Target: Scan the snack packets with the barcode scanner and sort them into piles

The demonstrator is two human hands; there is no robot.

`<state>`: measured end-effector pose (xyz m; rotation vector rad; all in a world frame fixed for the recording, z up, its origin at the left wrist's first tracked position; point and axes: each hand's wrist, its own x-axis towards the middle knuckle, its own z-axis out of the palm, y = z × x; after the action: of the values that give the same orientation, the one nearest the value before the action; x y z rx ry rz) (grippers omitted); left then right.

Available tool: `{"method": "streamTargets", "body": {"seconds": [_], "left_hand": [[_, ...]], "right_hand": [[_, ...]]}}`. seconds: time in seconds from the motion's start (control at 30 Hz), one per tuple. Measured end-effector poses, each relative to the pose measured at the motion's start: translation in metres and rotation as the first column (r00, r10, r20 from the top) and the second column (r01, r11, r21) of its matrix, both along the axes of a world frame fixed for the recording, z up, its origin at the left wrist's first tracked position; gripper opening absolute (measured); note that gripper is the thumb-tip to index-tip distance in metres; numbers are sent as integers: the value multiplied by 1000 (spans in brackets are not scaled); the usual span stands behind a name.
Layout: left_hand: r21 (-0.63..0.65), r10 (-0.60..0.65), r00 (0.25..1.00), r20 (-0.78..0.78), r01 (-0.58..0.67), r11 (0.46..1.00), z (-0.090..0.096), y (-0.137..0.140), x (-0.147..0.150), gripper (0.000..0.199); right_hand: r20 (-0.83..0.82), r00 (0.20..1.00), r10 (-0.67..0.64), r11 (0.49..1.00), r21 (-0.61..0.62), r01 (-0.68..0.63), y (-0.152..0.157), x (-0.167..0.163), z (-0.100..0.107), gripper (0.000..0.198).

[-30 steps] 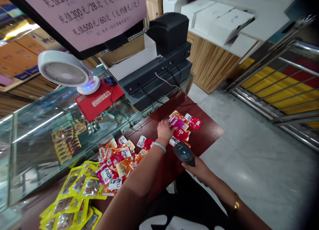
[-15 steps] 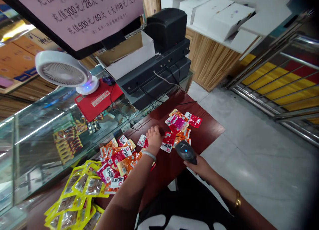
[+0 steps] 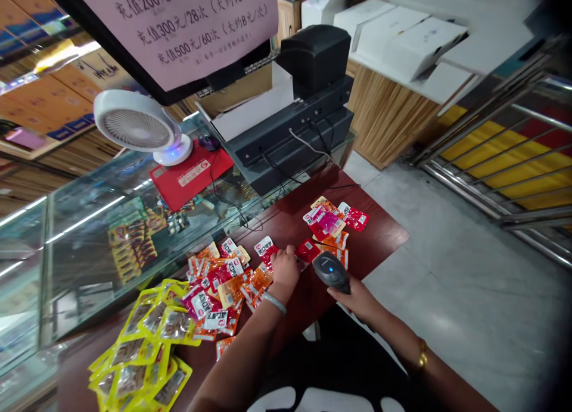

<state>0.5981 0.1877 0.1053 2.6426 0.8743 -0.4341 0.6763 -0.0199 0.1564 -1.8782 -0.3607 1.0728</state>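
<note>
My right hand is wrapped round the handle of a dark barcode scanner, which shows a small blue light on top. The scanner head is held over the dark red counter, beside the smaller group of packets. My left hand has its fingers bent down at the near end of a red snack packet and appears to pinch it; the fingertips are partly hidden. Close to its left side lies another red and white packet. Several orange, red and pink snack packets are heaped left of that hand.
Yellow snack packets lie at the near left. More packets are on the counter's right end. Behind stand a white fan, a red mat, an open white box and black machines with cables. Metal rails stand right.
My left hand has drawn back toward me, its fingers now bent down at the red packet. The packet beside it shows more fully. The scanner stays in my right hand; the view has shifted slightly.
</note>
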Motion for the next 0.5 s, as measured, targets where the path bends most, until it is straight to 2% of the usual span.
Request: {"method": "streamTargets", "body": {"seconds": [0.13,0.23,0.4,0.5], "left_hand": [[12,6,1000,24,-7,1000,-2,1,-5,46],[29,-8,999,42,7,1000,3,4,-14,43],[131,31,997,-65,-23,991,33,33,-59,34],[258,72,994,-79,-50,965,49,47,-75,37]], "right_hand": [[5,1000,20,1000,16,-20,1,-3,-3,45],[0,999,44,998,35,-44,1,-5,-5,44],[-45,997,69,997,48,-67,-4,-10,-11,49],[-68,995,75,996,59,-71,-7,-12,-15,49]]}}
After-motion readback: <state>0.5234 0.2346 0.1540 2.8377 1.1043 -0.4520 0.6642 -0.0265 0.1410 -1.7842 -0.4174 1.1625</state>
